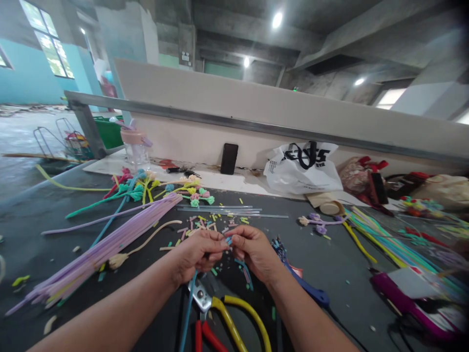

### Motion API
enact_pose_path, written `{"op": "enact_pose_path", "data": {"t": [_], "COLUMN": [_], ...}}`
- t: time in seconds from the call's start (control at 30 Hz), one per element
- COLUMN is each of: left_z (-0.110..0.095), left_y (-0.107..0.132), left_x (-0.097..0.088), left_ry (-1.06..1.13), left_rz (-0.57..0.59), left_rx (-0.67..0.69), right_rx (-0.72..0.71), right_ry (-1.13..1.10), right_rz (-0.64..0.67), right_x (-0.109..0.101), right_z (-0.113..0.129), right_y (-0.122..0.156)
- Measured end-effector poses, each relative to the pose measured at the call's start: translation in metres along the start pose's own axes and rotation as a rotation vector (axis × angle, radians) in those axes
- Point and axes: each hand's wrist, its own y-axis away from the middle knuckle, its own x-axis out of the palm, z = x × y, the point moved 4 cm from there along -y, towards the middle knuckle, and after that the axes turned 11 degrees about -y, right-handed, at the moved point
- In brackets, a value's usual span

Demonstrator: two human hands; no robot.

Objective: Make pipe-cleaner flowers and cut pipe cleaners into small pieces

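My left hand (201,250) and my right hand (253,248) meet above the middle of the dark table, fingertips pinched together around the blue pipe cleaner (189,313). Its long tail drops from under my left hand toward the bottom edge. A small light-blue end (228,240) shows between both sets of fingers; its exact shape is mostly hidden. Below my hands lie yellow-handled cutters (230,322) and red-handled pliers (205,336). Short cut pieces (200,226) of several colours are scattered just beyond my fingers. A blue-handled tool (308,288) with a cord rests beside my right forearm.
To the left lies a bundle of lilac pipe cleaners (110,249), with finished-looking fuzzy flowers (198,195) behind. Clear sticks (234,211) lie ahead. A phone (229,159) leans on the partition, near a white bag (302,168). At right are coloured stems (388,239) and a magenta device (399,298).
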Motion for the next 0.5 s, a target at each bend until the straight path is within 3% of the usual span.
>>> {"op": "enact_pose_path", "data": {"t": [0.37, 0.43, 0.5], "left_z": [0.0027, 0.003, 0.0015], "left_y": [0.0035, 0.0016, -0.0014], "left_x": [0.0088, 0.0093, 0.0078], "left_ry": [0.059, 0.012, -0.098], "left_rz": [0.139, 0.079, -0.067], "left_rx": [-0.043, -0.02, 0.043], "right_rx": [-0.075, -0.109, -0.131], "right_ry": [0.036, 0.036, 0.054], "right_rz": [0.085, 0.037, -0.021], "right_x": [0.0013, 0.0, -0.0018], "right_z": [-0.0024, -0.0027, -0.0032], "right_y": [0.0051, 0.0044, 0.0031]}}
